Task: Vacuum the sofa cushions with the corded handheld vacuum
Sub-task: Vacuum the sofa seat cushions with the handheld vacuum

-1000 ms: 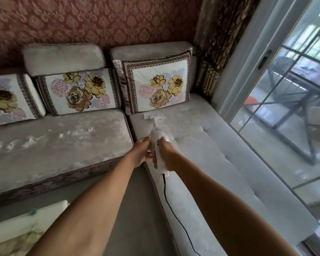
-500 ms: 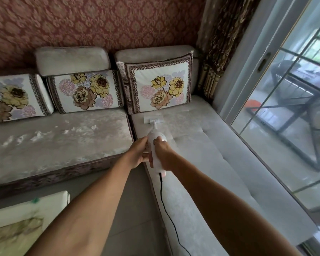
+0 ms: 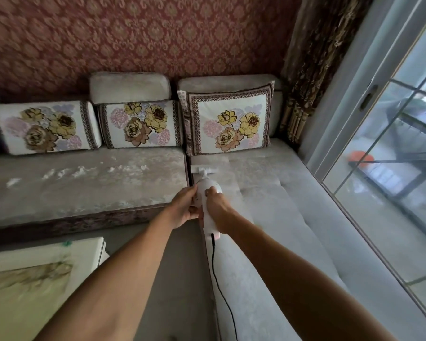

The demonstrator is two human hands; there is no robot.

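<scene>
While both arms reach forward, the right hand (image 3: pixel 217 210) wraps around the smooth white plastic body of the handheld vacuum (image 3: pixel 208 205), and the left hand (image 3: pixel 183 209) curls its fingers against the body's left side. This slim, rounded, tapering tool lies with its long axis running away from the person, its flat T-shaped nozzle (image 3: pixel 203 170) pointing toward the sofa back and resting on the right seat cushion (image 3: pixel 268 193), near the seam with the left seat cushion (image 3: pixel 84 185). A thin black cord (image 3: pixel 219 279) trails from its rear end back along the cushion's edge. Both cushions are pale grey and velvety; the left one carries scattered white flecks (image 3: pixel 79 171). Square flower-printed pillows (image 3: pixel 229 124) with patterned borders lean against the padded backrest.
</scene>
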